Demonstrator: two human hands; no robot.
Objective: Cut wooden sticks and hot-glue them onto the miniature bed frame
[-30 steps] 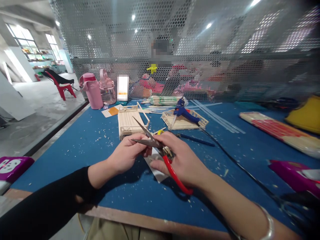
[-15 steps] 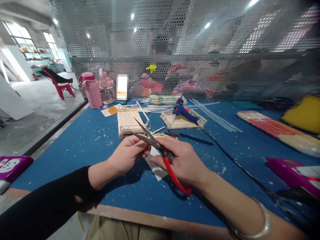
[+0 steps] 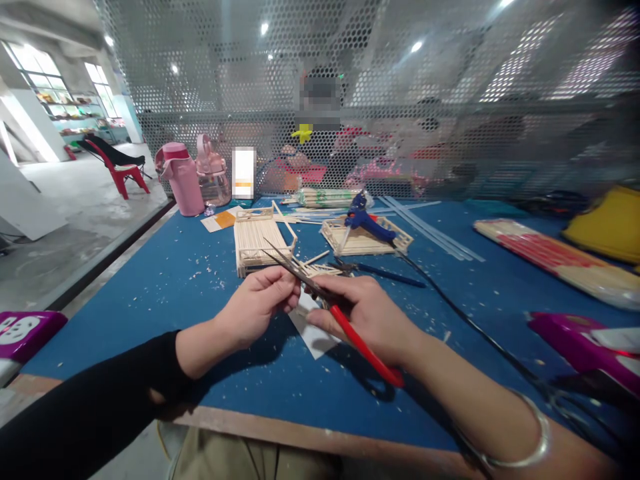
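Note:
My right hand (image 3: 367,313) grips red-handled scissors (image 3: 363,343), whose blades point up and to the left and stand only slightly apart. Close by the blades, my left hand (image 3: 260,303) has its fingers pinched together; what they hold, if anything, is hidden. Behind my left hand sits a small frame built of thin wooden sticks (image 3: 260,233). Loose cut sticks (image 3: 320,268) lie just beyond the scissors. A piece of white paper (image 3: 314,337) rests on the blue table (image 3: 165,287) under my hands.
A blue glue gun (image 3: 370,225) lies on a second stick frame (image 3: 350,248), its cord running right. Nearby are blue-handled pliers (image 3: 393,275), clear glue sticks (image 3: 430,230) and bagged sticks (image 3: 555,263). A pink flask (image 3: 184,180) stands at back left, before a perforated metal screen (image 3: 210,87).
The scissor blades have come closer together, and the red handle has swung to the right and slightly down. My left hand has stayed nearly in place.

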